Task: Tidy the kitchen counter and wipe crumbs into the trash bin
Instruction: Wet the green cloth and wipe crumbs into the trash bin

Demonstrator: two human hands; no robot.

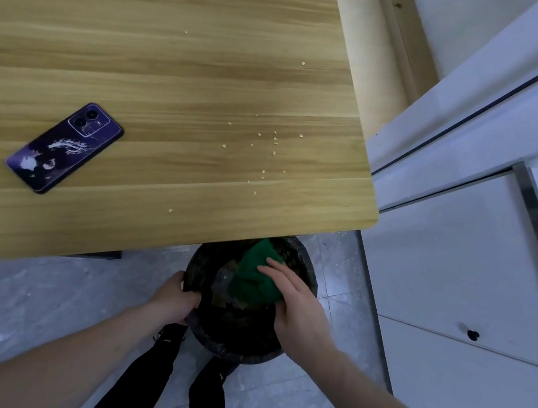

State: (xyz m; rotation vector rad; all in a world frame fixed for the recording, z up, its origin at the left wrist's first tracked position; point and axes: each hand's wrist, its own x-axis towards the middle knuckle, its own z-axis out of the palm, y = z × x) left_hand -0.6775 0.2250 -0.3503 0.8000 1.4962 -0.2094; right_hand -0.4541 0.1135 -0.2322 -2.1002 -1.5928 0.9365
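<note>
The trash bin [239, 338], dark and round with a dark liner, stands on the grey floor [31, 304] at the near edge of the wooden counter [162, 67], partly tucked under that edge. The left hand [174, 298] is closed on the bin's left rim, fingers curled over the edge and thumb on the outside. The right hand [296, 302] is positioned over the bin's mouth and holds a green cloth [254, 277]; its fingers lie extended across the top of the cloth, and the cloth's pointed upper corner reaches toward the counter edge. The underside of the grasp is hidden, so the thumb position cannot be determined. Crumbs [268, 151] are scattered on the counter near its right corner, with single pieces farther back and one close to the near edge. Further pale specks lie on the floor to the right of the bin. A purple phone [64, 147] lies face-down on the left part of the counter, well apart from the crumbs. White cabinets [473, 281] stand to the right. The person's dark-clothed legs [154, 375] are visible below the bin
</note>
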